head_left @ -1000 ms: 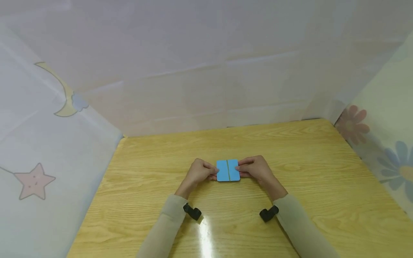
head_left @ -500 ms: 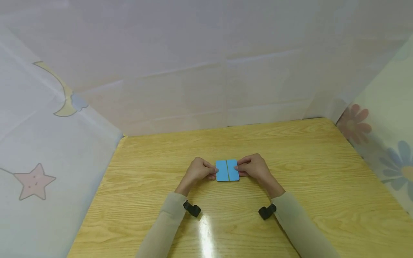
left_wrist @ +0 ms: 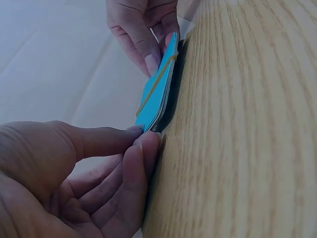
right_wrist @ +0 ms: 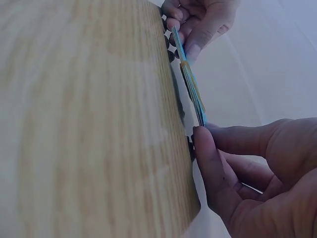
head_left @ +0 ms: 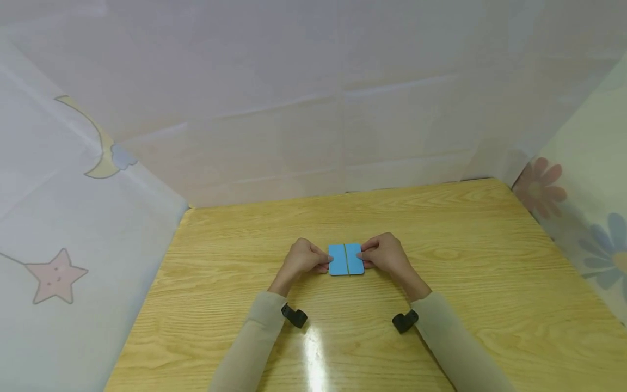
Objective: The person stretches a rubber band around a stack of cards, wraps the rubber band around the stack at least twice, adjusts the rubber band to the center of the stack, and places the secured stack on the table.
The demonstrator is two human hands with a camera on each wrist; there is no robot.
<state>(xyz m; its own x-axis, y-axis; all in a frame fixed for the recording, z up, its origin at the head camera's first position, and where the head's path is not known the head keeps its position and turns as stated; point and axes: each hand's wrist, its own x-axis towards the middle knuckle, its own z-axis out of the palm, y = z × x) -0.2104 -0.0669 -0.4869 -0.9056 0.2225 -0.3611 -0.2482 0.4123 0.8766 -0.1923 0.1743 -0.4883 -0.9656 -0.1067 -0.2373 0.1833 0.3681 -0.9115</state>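
Note:
A thin stack of blue cards (head_left: 338,261) with rounded corners is held just over the table, near the middle of the head view. A yellowish rubber band (head_left: 346,259) runs across its middle from far edge to near edge. My left hand (head_left: 305,257) pinches the left edge, thumb on top and fingers beneath. At the opposite edge my right hand (head_left: 388,254) grips it the same way. In the left wrist view, layered edges show along the side of the card stack (left_wrist: 163,99). The right wrist view sees the stack (right_wrist: 190,87) nearly edge-on, its shadow close below.
The wood-grain table (head_left: 245,337) extends around both hands. A pale sheet (head_left: 294,136) stands along the back edge, with printed side sheets left (head_left: 117,245) and right (head_left: 588,174). Black wrist cameras (head_left: 295,316) sit at both cuffs.

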